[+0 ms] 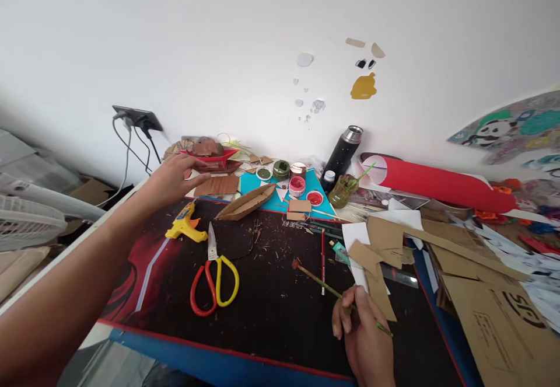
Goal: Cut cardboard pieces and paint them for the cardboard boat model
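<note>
My left hand (168, 185) reaches to the back left of the desk with its fingers stretched out. Just beyond its fingertips sits a red boat shape (225, 157) among brown pieces; whether they touch it I cannot tell. A corrugated cardboard piece (217, 187) lies to the right of this hand. My right hand (367, 334), at the front right, is closed around a paintbrush (321, 282) with a green-stained handle and brown bristles pointing away to the left. Near the middle stands a narrow cardboard boat (247, 202). Behind it are a green paint jar (281, 170) and a pink paint jar (297, 185).
A yellow glue gun (188, 226) and scissors (214, 273) lie left of centre. A black thermos (343, 153) and a jar of murky water (343, 191) stand at the back. Cardboard sheets (485, 323) and a red roll (446, 182) crowd the right side.
</note>
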A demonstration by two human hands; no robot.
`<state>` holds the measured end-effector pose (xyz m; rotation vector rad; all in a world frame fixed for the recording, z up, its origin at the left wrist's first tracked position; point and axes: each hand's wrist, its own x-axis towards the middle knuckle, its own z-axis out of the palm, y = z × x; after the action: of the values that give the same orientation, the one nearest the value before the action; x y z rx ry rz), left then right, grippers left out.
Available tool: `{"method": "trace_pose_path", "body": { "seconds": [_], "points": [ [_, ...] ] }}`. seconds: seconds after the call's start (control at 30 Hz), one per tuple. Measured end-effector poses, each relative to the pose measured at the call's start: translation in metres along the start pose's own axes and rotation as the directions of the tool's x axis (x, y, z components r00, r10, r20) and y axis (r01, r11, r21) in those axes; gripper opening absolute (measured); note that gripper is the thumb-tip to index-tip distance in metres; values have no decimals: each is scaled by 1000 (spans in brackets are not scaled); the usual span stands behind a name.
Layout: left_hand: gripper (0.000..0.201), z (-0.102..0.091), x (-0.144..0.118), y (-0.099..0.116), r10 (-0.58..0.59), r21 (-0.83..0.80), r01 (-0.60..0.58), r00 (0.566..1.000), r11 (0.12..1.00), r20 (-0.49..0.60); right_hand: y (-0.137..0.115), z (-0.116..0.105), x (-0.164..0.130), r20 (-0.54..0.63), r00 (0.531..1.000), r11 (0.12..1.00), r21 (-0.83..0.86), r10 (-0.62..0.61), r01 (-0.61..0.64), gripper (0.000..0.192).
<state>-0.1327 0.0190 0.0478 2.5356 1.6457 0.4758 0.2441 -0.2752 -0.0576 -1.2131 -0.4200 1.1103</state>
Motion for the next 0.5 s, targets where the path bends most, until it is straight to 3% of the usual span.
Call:
{"method": "trace_pose_path", "body": {
  "seconds": [0.13,0.23,0.4,0.5],
  "points": [
    [57,-8,-47,41,-161,-168,155,987,974,-21,0,1,0,-4,1000,1000,17,-9,9,60],
    [64,3,-77,68,-142,-278,132,990,952,-17,1,3,0,13,1000,999,26,-26,25,58],
    [50,32,-103,105,41,-443,-28,999,896,21,1,6,-1,17,999,997,59,-44,43,57],
    [41,46,-108,118,198,-509,-194,979,839,-47,-2,9,-3,27,999,998,57,-41,39,58]
  ]
}}
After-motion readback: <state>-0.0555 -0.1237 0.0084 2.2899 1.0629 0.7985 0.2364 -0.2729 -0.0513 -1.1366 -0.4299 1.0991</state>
